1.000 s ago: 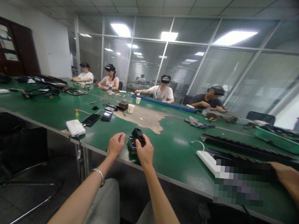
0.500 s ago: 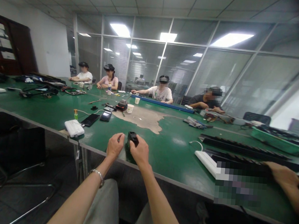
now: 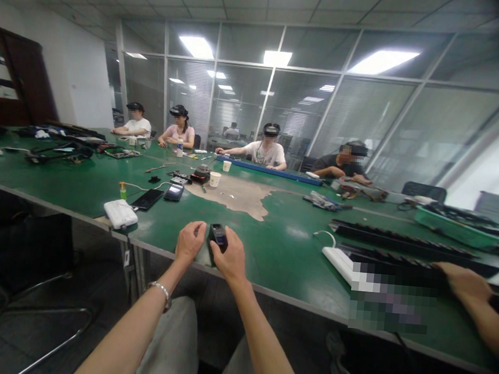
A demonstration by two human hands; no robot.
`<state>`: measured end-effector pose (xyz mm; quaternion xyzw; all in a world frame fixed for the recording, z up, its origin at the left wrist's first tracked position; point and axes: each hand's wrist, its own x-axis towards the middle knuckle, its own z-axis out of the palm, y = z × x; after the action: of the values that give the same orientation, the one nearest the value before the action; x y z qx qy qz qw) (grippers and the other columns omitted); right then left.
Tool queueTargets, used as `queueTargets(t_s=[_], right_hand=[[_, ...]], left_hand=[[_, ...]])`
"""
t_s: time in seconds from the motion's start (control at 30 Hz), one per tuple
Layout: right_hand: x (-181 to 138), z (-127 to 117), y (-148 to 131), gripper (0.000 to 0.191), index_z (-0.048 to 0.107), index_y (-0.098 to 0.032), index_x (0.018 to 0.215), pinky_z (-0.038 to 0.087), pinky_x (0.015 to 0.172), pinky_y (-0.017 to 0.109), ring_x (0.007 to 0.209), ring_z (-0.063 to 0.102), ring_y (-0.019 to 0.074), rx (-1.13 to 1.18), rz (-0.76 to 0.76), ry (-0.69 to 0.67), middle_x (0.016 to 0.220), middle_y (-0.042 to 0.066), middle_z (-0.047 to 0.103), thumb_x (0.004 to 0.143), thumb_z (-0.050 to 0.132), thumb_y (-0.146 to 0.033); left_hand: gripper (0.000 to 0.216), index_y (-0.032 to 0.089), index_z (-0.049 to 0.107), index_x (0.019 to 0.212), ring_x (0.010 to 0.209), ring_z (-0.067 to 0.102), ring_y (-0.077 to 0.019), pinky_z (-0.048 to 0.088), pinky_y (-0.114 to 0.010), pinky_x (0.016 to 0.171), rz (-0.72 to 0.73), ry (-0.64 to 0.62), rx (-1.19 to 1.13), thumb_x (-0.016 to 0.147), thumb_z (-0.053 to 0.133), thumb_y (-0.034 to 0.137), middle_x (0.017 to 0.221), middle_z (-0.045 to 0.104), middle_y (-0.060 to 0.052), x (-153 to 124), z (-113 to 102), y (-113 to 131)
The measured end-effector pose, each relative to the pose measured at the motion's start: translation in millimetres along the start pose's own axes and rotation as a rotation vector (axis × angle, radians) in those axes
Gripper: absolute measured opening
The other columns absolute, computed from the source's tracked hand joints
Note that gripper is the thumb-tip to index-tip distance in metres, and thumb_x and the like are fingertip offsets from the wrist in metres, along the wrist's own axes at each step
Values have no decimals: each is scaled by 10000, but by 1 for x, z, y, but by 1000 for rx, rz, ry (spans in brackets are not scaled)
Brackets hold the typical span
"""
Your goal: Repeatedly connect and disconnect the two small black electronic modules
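Right hand: the right hand [image 3: 230, 254] grips a black device [image 3: 217, 232], thumb on the near side and fingers around its right.
Device: it stands roughly upright near the close edge of the green table [image 3: 287, 260], between the two hands; whether its base touches the surface, I cannot tell.
Left hand: the left hand [image 3: 189, 242] is just left of the device and apart from it, fingers curled in, the gap to the thumb narrow; whether something small is pinched there, I cannot tell.
Left wrist: a silver bracelet [image 3: 160, 291].
Left of the hands: a white box [image 3: 120, 214] by the table edge, a dark phone [image 3: 147, 199] beside it and a small green bottle [image 3: 122, 191] behind.
Beyond the hands: a bare brown patch [image 3: 243, 200], with a paper cup [image 3: 214, 179] at its far left.
Right of the hands: a white power strip [image 3: 338, 266], and past it a co-worker's hand [image 3: 462, 281] at a long black strip [image 3: 421, 267].
Far right: a green basket [image 3: 442, 226] of dark items.
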<state>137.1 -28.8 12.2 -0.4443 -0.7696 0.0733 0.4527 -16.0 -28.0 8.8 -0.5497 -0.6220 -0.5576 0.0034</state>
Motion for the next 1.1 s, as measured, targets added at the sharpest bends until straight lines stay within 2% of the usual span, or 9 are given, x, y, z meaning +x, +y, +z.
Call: queueTargets(t_s=[0.1, 0.2, 0.43, 0.6, 0.77, 0.9, 1.1], right_hand=[[-7, 6, 3, 621, 449, -80, 1389, 367, 1072, 473, 1294, 445, 309, -27, -47, -8, 1366, 206, 510, 847, 586, -352], [-13, 12, 2, 596, 417, -97, 1410, 392, 1043, 464, 1267, 461, 303, -41, -32, -5, 1359, 201, 508, 867, 544, -306], [-6, 18, -11, 573, 478, -62, 1347, 450, 947, 419, 1086, 565, 305, -42, 90, 36, 1164, 202, 609, 823, 577, -270], [6, 13, -15, 500, 547, -66, 1277, 450, 948, 412, 1046, 598, 289, 32, 125, 89, 1136, 191, 644, 840, 568, -307], [23, -1, -16, 526, 559, -92, 1292, 427, 1004, 394, 1129, 590, 272, 143, 176, 163, 1226, 173, 631, 850, 564, -377], [28, -16, -2, 564, 550, -104, 1316, 419, 1023, 392, 1181, 571, 265, 163, 254, 217, 1275, 160, 611, 860, 538, -435], [6, -32, 51, 622, 539, -40, 1313, 423, 1004, 442, 1144, 578, 314, -48, 252, 233, 1239, 217, 615, 817, 547, -414]], left_hand=[[294, 197, 710, 912, 873, 664, -184, 497, -294, 826, 13, -52, 20, 912, 470, 369, 948, 730, -75, 0, -1, 2], [294, 201, 711, 927, 884, 668, -184, 500, -291, 831, 15, -63, 20, 914, 464, 360, 961, 733, -75, -1, -2, 4], [290, 259, 716, 1029, 923, 683, -195, 507, -291, 832, -28, -141, 12, 915, 473, 369, 1037, 739, -50, -1, -3, 6], [287, 257, 718, 1047, 924, 684, -207, 507, -286, 817, -54, -139, 19, 909, 492, 369, 1016, 745, -63, 0, -5, 7], [321, 269, 710, 1061, 913, 689, -202, 503, -288, 814, -44, -152, 24, 923, 461, 417, 1045, 739, -62, 0, -4, 5], [330, 269, 709, 1054, 933, 686, -201, 498, -298, 837, -37, -138, 25, 931, 445, 426, 1043, 739, -63, -1, -4, 3], [323, 248, 705, 1060, 1004, 664, -206, 491, -317, 887, -40, -103, 16, 933, 448, 396, 1093, 722, -73, -2, -6, 4]])
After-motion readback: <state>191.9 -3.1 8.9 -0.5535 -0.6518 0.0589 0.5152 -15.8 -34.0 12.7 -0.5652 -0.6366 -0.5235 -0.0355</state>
